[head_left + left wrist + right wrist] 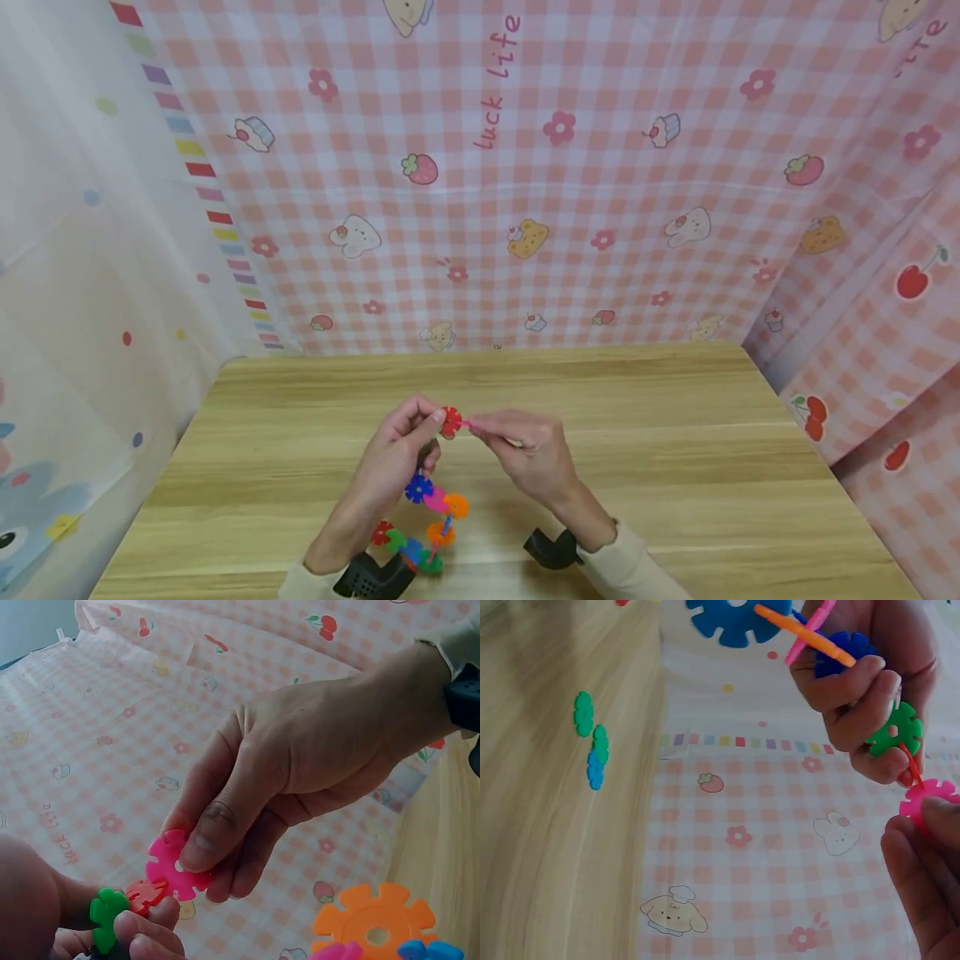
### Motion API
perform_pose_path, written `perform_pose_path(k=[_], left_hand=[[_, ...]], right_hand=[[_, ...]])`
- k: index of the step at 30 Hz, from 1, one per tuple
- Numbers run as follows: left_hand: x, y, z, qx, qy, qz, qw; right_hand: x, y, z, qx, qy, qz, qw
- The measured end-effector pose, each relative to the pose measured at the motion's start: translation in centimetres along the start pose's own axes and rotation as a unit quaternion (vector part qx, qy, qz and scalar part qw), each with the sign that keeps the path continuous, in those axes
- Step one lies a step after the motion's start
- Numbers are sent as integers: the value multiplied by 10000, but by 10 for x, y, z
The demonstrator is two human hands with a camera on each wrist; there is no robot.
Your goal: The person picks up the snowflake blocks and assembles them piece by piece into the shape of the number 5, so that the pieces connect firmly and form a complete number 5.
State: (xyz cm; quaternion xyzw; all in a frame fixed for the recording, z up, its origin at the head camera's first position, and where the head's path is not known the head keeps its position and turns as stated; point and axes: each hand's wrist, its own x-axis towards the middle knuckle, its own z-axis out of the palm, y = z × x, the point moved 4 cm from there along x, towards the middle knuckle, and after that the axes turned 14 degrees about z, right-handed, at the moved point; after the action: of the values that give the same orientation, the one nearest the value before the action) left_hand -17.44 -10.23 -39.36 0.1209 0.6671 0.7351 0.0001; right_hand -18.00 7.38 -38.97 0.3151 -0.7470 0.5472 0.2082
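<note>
My left hand (397, 446) pinches the end of a chain of notched plastic snowflake discs, holding a red disc (451, 422) and a green disc (110, 919). Between the thumb and fingers of my right hand (531, 450) is a pink disc (169, 866), its edge meeting the red one's. In the right wrist view the red disc shows edge-on between green and pink. Below my left hand the chain continues through a dark blue disc (419, 489), another pink one and an orange disc (456, 506). It curves back towards my left wrist, with blue, green and red discs.
A wooden table (675, 467) lies under both hands. Green discs (583, 714) and a blue one appear near its surface in the right wrist view. Behind it hangs a pink checked cloth (480, 208), with a pale curtain (90, 250) on the left.
</note>
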Motion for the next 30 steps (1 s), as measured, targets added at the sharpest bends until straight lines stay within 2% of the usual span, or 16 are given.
perform_pose_path(k=[4,9,15,20,30], left_hand=[[-1,0,1,43,-11,55,10000],[-3,1,2,120,-189,371,9991],[-3,3,3,245,-448,591,9969],[-3,2,3,264,-437,560,9971],[2,0,-9,-2,128,45,9999]], right_hand=[[-3,-3,2,-267,60,-494,9984],[-7,-8,2,-682,279,-1097,9912],[-8,-12,0,-707,298,-1575,9845],[-7,-9,1,-725,250,-1501,9857],[5,2,12,-315,129,-585,9977]])
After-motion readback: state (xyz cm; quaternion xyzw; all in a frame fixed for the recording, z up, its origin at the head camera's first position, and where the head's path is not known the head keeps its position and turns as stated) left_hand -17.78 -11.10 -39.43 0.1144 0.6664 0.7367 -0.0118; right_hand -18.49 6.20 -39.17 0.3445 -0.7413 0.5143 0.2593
